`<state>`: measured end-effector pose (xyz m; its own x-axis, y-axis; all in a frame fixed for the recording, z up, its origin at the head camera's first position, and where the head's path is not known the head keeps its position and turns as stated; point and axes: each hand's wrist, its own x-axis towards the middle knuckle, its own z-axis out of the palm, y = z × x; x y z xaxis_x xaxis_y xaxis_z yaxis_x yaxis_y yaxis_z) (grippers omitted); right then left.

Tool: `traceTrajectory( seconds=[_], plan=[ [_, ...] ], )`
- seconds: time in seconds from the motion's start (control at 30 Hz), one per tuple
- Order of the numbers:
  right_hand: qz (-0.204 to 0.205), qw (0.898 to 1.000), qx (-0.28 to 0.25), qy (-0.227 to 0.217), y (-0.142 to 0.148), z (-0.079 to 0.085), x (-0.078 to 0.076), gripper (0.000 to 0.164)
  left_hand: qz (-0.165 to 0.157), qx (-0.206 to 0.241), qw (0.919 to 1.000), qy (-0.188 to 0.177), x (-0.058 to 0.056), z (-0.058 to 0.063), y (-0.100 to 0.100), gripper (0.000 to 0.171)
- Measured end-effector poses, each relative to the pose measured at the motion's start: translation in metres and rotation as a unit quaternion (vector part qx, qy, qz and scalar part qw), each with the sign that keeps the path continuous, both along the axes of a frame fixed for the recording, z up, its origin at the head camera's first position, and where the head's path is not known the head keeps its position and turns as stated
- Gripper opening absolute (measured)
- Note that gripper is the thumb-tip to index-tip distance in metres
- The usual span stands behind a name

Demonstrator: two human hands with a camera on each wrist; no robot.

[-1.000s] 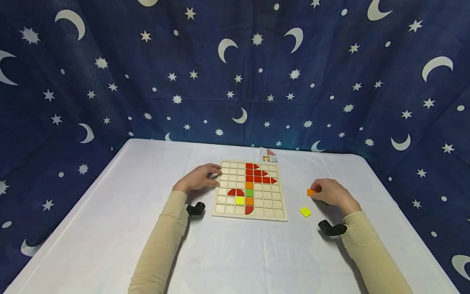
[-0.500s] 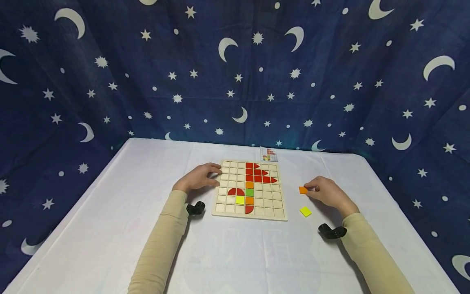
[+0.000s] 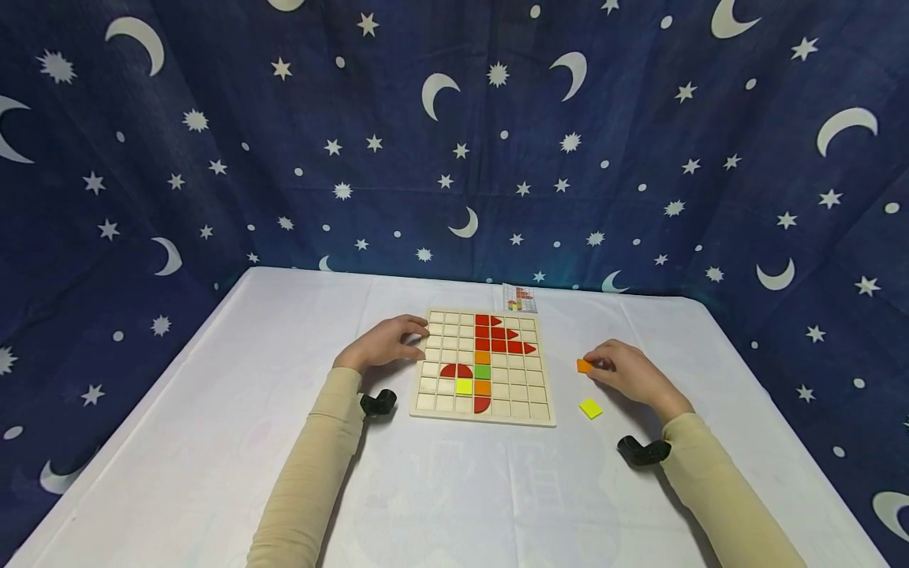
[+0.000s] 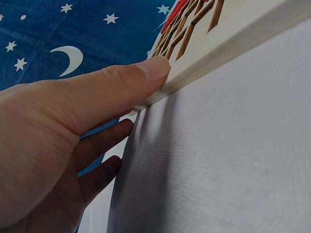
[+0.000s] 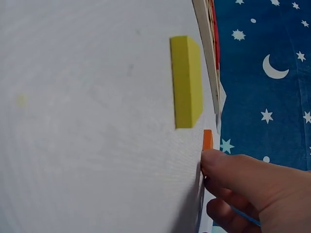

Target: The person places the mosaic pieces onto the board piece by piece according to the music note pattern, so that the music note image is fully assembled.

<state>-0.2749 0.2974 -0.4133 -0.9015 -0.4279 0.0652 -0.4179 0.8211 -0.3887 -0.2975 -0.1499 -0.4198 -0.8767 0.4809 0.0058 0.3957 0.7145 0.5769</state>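
Observation:
My left hand point(image 3: 383, 344) touches the left edge of a pale wooden grid board point(image 3: 511, 394); in the left wrist view its thumb point(image 4: 116, 87) lies along the rim, fingers straight. Red, orange, green and yellow tiles sit in some of the board's squares. To the right of the board, my right hand point(image 3: 628, 371) pinches an orange tile point(image 3: 584, 366) between thumb and fingers, close over the table. In the right wrist view the orange tile point(image 5: 208, 139) sticks out past the thumb. A loose yellow square tile point(image 3: 591, 409) lies on the cloth just nearer than that hand.
A small printed card point(image 3: 520, 298) showing a coloured grid pattern lies behind the board. White cloth covers the table point(image 3: 454, 497). A dark blue curtain point(image 3: 398, 197) with moons and stars hangs at the back and both sides.
My right hand has shifted left toward the board with the orange tile, mostly in the first half second. The left hand and board have stayed in place.

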Motion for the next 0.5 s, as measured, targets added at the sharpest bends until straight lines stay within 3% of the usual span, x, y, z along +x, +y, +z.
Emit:
traceTrajectory(
  seconds=[0.27,0.5],
  plan=[
    [-0.005,1.000,-0.001,0.002,-0.007,0.004,-0.002,0.026,-0.005,0.010,0.9999,0.000,0.001,0.000,0.000,0.047],
    [0.013,1.000,-0.022,0.009,-0.037,0.015,-0.003,0.027,0.000,0.007,1.0000,0.002,0.004,0.002,0.001,0.047]
  ],
)
